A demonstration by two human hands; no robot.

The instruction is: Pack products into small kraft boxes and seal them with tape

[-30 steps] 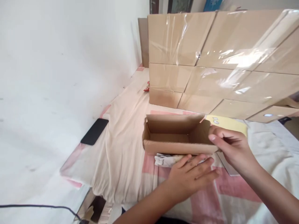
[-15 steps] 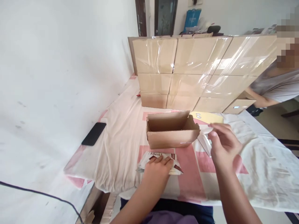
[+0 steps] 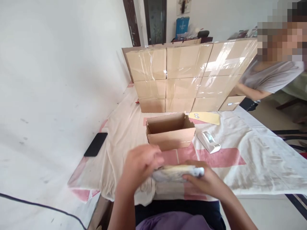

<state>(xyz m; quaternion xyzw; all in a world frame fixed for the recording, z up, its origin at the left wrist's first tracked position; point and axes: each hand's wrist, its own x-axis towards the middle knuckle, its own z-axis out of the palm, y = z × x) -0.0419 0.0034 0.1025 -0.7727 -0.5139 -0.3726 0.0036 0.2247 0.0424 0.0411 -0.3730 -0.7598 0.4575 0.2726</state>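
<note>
A pale folded packet (image 3: 170, 175) is held up edge-on above the front of the table. My right hand (image 3: 200, 175) grips its right end, thumb on the near side and fingers behind. At the packet's left end, my left hand (image 3: 144, 161) hovers with curled fingers smeared by motion; whether they touch it I cannot tell. Just beyond both hands stands an open, narrow cardboard box (image 3: 171, 137), its inside looking bare. To the right of that box lies a white tape dispenser (image 3: 209, 142).
A tall wall of taped cartons (image 3: 183, 76) spans the table's back. A yellow sheet (image 3: 207, 118) lies before it. On the left is a black phone (image 3: 96, 144) near the white wall. Another person (image 3: 266, 76) is at the far right. Cloth (image 3: 115, 166) covers the table.
The packet has been lifted off the table and turned edge-on. My right hand has moved from the tape dispenser to grip it. My left hand has come off its top to its left end.
</note>
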